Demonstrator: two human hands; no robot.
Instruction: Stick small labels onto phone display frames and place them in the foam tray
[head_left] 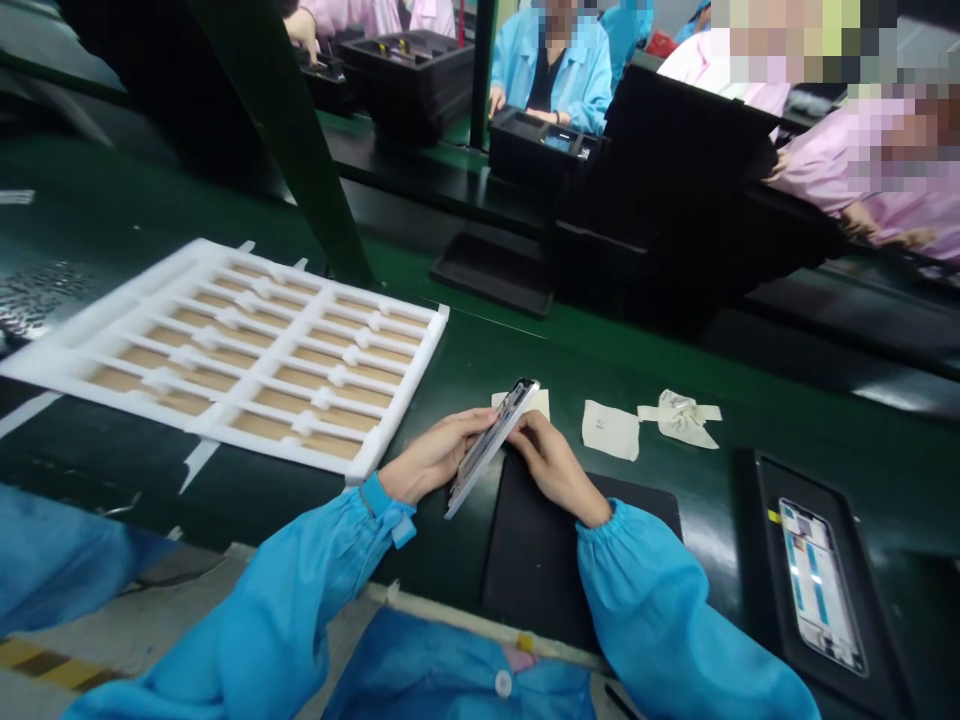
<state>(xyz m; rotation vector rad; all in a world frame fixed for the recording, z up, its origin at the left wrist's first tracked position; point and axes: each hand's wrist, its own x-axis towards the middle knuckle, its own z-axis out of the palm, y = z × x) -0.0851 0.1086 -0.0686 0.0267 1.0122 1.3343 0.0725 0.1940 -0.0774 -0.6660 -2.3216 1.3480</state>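
Note:
My left hand (442, 455) grips a phone frame (491, 440) along its side and holds it tilted, its upper end pointing away to the right. Some inner parts show on its near face. Behind the upper edge of the frame, my right hand (551, 460) has its fingers curled in. Its fingertips are partly hidden, so whether they grip the frame or only touch it is unclear. Under the right wrist lies a flat black mat (536, 560) on the green bench.
To the left lies a white foam tray (277, 435) with tan-bottomed slots. Tape pieces (611, 430) stick to the bench beyond my hands. A black tray (761, 490) holding another phone frame (817, 580) lies at the right. Co-workers (555, 70) sit across the line behind black boxes (540, 140).

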